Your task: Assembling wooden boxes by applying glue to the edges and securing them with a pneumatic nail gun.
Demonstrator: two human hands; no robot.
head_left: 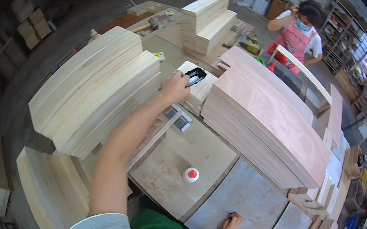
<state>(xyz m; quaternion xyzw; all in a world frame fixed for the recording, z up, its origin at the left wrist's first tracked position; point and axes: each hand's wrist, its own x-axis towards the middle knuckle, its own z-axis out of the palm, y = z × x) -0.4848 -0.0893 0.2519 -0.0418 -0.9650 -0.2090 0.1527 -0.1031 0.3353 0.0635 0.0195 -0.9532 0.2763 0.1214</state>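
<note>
Our left hand [175,88] grips a black hollow object [195,75] above pale wood

At far left we have a trough-shaped wooden piece [55,193], and beside it a tall stack of curved boards [94,90], streaky and cream-coloured, set in two steps. Our left arm reaches past them, fingers closed round the near end of the black hollow object. It is small and longish with rounded corners; its dark rim frames a recess with silvery-grey glints inside, though at this distance we cannot say what kind of thing it is. It sits over a pale wooden block [200,92], between the curved boards and the pinkish stack. Nearer us stands a white bottle [191,175] with a red top. Our right hand [231,224] rests on a grey panel [245,195], fingers bent; we cannot tell whether it holds anything. Rightward rise the pinkish boards [273,110], and beyond them a co-worker [298,38] in a pink apron
</note>
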